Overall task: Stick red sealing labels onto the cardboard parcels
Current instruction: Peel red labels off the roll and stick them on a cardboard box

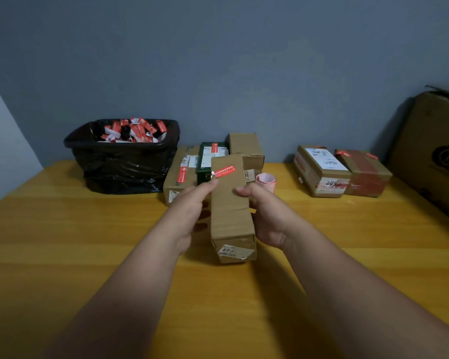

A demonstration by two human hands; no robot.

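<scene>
A long cardboard parcel (231, 203) is held above the bench (88, 242), betw. both hands. Left hand (192, 206) grip closed, pinching red label (224, 171) end on parcel top; right hand (265, 213) wrapped round parcel's side.

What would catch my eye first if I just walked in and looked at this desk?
Probably the long cardboard parcel held up at the centre between the left hand and right hand, with a bright red label near its far end, the left fingertips at the label's edge. Next, the black-lined bin at the back left, heaped with red and white label scraps.
</scene>
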